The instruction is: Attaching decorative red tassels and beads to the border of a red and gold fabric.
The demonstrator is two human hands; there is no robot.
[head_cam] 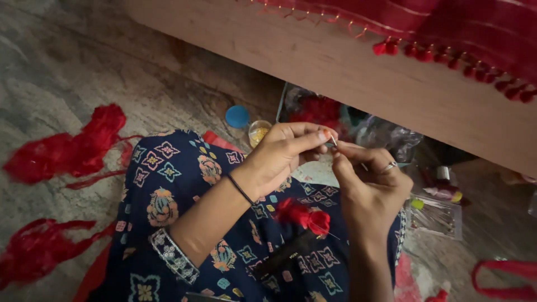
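Bundles of loose red thread (67, 148) are seen lying on the grey stone floor (50, 61) at far left. Left hand (282, 151) is raised above the lap, its thumb and forefinger pinched shut on a thin silver needle (333, 139). Red thread tassel (305, 217) rests on the dark blue patterned fabric (179, 184) of the lap, below both hands. Right hand (372, 182), a ring on one finger, is closed with its fingertips meeting the needle; what it grips cannot be told. Clear plastic packets (436, 218) lie on the floor at right.
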